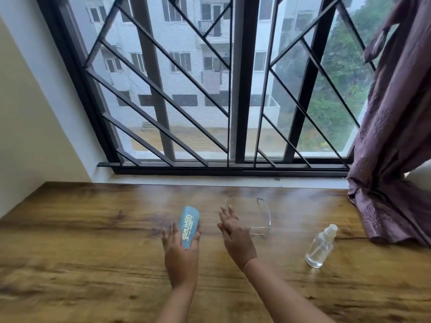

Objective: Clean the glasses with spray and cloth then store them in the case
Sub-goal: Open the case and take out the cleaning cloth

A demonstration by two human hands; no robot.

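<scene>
A light blue glasses case (pixel 189 223) with printed lettering lies lengthwise on the wooden table (pixel 93 229). My left hand (pixel 180 255) holds its near end, fingers on its left and thumb on its right. My right hand (pixel 234 234) hovers just right of the case with fingers straight and nothing in it. It is beside and partly in front of the clear-framed glasses (pixel 268 216), which rest on the table with arms unfolded toward the window. A clear spray bottle (pixel 320 248) with a white cap sits farther right, leaning. No cloth is in view.
A purple curtain (pixel 391 159) hangs at the right and drapes onto the table's far right corner. A thin black cable (pixel 349 238) runs from under it toward the bottle. A barred window (pixel 233 89) and a white sill back the table; a wall stands at the left.
</scene>
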